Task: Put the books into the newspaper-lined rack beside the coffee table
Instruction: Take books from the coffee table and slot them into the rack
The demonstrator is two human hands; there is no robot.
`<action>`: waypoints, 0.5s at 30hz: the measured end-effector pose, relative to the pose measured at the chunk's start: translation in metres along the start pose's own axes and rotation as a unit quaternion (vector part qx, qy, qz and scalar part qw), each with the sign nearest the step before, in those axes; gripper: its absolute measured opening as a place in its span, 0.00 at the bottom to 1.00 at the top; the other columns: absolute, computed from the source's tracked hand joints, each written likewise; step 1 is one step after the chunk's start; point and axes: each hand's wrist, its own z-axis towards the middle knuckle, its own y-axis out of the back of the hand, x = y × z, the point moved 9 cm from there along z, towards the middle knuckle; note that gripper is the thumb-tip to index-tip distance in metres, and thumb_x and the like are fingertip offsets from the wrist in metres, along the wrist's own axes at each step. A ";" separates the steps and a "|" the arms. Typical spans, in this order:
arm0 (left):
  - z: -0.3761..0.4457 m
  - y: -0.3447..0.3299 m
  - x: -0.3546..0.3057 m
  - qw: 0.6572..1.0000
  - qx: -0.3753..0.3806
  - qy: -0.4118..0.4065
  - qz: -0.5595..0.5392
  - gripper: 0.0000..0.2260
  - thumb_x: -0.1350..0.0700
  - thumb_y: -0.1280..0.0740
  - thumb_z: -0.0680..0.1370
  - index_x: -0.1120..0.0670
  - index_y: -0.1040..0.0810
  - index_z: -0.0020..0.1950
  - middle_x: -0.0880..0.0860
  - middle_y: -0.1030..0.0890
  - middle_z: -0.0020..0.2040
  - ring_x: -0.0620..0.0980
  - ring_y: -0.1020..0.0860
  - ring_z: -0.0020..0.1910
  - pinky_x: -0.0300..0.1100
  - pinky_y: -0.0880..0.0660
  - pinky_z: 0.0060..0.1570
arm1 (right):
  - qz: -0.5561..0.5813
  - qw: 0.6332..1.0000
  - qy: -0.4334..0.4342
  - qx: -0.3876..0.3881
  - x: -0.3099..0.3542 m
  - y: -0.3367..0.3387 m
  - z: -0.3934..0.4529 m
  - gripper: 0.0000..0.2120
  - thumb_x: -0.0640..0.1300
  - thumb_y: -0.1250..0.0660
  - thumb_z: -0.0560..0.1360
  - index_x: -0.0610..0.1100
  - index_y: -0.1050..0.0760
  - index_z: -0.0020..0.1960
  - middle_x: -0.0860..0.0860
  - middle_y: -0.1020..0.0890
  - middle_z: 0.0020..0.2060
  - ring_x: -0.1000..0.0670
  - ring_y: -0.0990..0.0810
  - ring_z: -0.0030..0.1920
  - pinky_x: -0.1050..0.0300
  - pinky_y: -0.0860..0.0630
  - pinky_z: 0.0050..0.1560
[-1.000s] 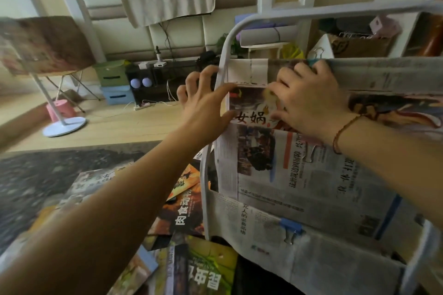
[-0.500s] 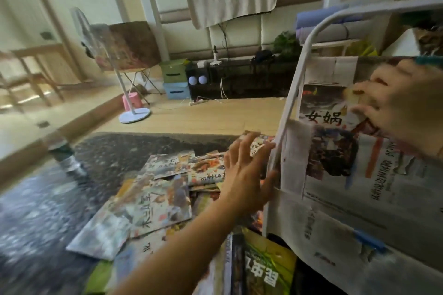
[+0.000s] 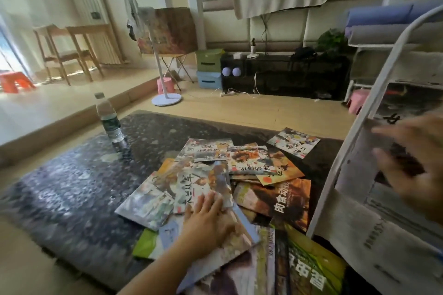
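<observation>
Several thin picture books [image 3: 242, 170] lie scattered in an overlapping heap on the dark speckled coffee table [image 3: 72, 182]. My left hand [image 3: 208, 218] lies flat on the near books, fingers straight, touching a pale cover. At the right stands the white-framed rack [image 3: 335, 175], lined with newspaper [image 3: 374, 235]. My right hand [image 3: 417, 165] hovers blurred in front of the newspaper with fingers spread, holding nothing. One book [image 3: 293, 142] lies apart at the table's far right.
A water bottle [image 3: 109, 118] stands on the table's far left. Beyond the table are a white floor stand [image 3: 166, 99], pink stools, storage boxes [image 3: 208, 68] and a black low shelf [image 3: 285, 74]. Wooden chairs stand at the far left.
My view swung left from the rack to the table. My left hand dropped from the rack's frame onto the books. My right hand came away from the rack's top pocket.
</observation>
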 end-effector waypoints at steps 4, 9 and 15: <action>-0.007 -0.003 0.034 1.000 -0.005 -0.005 0.009 0.41 0.22 0.61 0.69 0.38 0.61 0.79 0.40 0.66 0.77 0.48 0.66 0.78 0.59 0.67 0.74 | 0.060 0.978 0.042 0.195 0.085 -0.092 -0.035 0.20 0.54 0.39 0.73 0.44 0.19 0.57 0.48 0.19 0.51 0.45 0.21 0.49 0.48 0.22 0.46; -0.017 0.006 0.082 0.999 -0.042 0.031 -0.009 0.43 0.19 0.58 0.67 0.36 0.64 0.77 0.38 0.69 0.75 0.45 0.68 0.76 0.53 0.70 0.72 | 0.095 0.919 -0.059 0.379 0.118 -0.210 -0.048 0.27 0.59 0.41 0.78 0.55 0.41 0.75 0.59 0.36 0.70 0.54 0.37 0.70 0.61 0.38 0.68; -0.019 0.015 0.102 0.990 -0.124 0.036 -0.048 0.43 0.19 0.52 0.68 0.36 0.61 0.76 0.37 0.66 0.74 0.45 0.62 0.77 0.50 0.68 0.70 | 0.078 0.865 -0.142 0.475 0.108 -0.336 -0.018 0.40 0.60 0.36 0.75 0.53 0.54 0.79 0.54 0.52 0.78 0.45 0.53 0.78 0.44 0.43 0.75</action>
